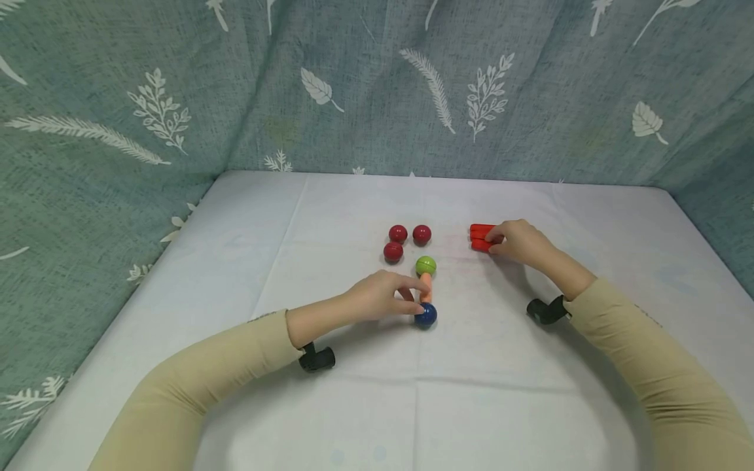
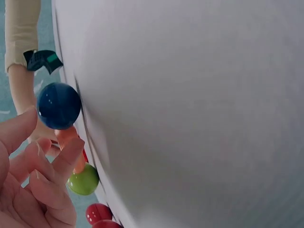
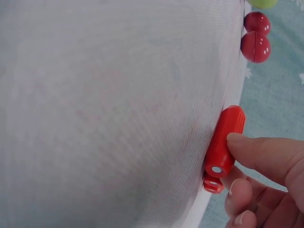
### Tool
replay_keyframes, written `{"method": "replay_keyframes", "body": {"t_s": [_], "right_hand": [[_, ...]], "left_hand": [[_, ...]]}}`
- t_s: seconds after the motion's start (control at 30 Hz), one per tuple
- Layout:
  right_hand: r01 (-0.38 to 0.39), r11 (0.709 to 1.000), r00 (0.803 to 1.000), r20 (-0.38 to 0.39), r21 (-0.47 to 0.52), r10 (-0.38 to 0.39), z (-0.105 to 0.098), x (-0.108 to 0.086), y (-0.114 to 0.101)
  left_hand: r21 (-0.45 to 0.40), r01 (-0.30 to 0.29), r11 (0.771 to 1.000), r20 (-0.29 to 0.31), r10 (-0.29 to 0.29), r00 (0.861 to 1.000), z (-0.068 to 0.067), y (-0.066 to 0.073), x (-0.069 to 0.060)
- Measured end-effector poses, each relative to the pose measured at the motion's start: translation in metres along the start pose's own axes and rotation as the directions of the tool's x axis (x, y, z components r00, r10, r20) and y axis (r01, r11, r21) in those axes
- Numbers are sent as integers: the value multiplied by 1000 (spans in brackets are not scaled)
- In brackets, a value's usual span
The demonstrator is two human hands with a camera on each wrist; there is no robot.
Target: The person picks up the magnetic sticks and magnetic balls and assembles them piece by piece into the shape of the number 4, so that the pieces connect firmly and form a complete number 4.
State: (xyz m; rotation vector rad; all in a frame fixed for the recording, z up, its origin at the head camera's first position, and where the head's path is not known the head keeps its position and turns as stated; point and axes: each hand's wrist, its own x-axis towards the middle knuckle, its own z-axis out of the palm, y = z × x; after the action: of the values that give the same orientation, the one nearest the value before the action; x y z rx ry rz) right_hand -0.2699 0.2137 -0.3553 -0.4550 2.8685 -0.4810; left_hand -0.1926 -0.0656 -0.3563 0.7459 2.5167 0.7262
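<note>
My right hand (image 1: 521, 242) is pinching a red stick (image 3: 224, 135) at the white cloth (image 1: 495, 405); light pressure is serving best. My left hand (image 1: 379, 297) is curving loosely, ungrasping, by the blue ball (image 1: 427, 316).

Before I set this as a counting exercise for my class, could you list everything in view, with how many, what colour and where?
Red balls: 3, dark red, grouped beyond the left hand
Green ball: 1, light green, at the stick's far end
Stick: 1, peach, between the green and blue balls
Blue ball: 1, dark blue, at the stick's near end
Rods: apparently 3, bright red, side by side at the right hand
Tablecloth: 1, white, under everything
Backdrop cloth: count unclear, blue-green with pale leaves, behind and left and right
Wrist devices: 2, black, one per wrist
Sleeves: 2, tan, on both arms
Hands: 2, bare, left by the blue ball, right at the rods
</note>
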Motion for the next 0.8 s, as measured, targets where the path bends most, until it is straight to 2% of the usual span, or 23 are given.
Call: {"method": "replay_keyframes", "body": {"t_s": [0.27, 0.53, 0.8], "right_hand": [[7, 1000, 1000, 1, 0, -7, 0, 0, 1], [-5, 1000, 1000, 18, 6, 5, 0, 1, 0], [-20, 1000, 999, 26, -3, 20, -1, 1, -1]], "left_hand": [[-14, -55, 998, 25, 55, 998, 4, 4, -2], [-14, -13, 1000, 34, 14, 999, 4, 5, -2], [-15, -16, 1000, 39, 17, 999, 4, 4, 0]]}}
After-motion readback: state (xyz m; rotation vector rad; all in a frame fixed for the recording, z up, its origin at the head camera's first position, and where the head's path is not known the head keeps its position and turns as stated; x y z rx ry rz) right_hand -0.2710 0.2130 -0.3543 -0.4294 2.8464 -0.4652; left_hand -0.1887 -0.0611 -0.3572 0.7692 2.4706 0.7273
